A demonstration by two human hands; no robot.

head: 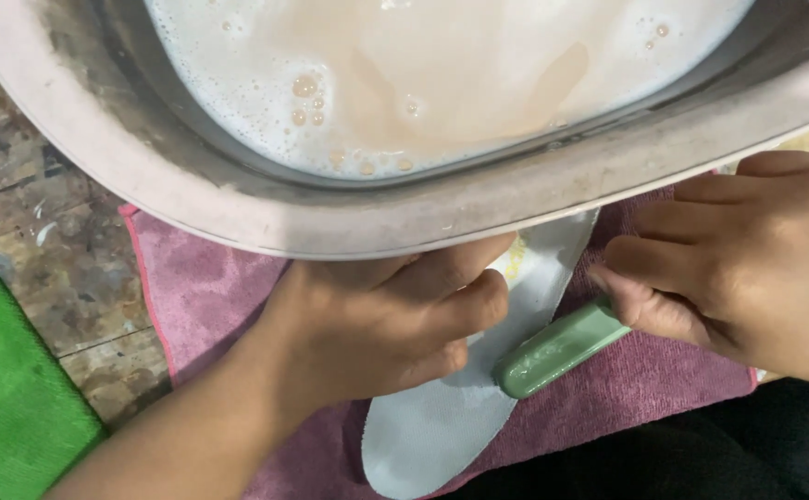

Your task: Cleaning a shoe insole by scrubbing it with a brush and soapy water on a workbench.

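A pale grey shoe insole [441,421] lies on a pink towel [210,296], its far end running under a basin's rim. My left hand [377,324] presses down on the insole's middle, fingers curled over it. My right hand [747,268] grips the handle of a green brush [557,347], whose free end rests on the insole beside my left fingers. The brush's bristles are hidden.
A large grey metal basin [238,199] with cloudy, soapy water [423,74] fills the top of the view and overhangs the towel. A green cloth [6,407] lies at the lower left on a worn, stained tile floor [62,259]. Dark fabric [701,454] shows at the bottom right.
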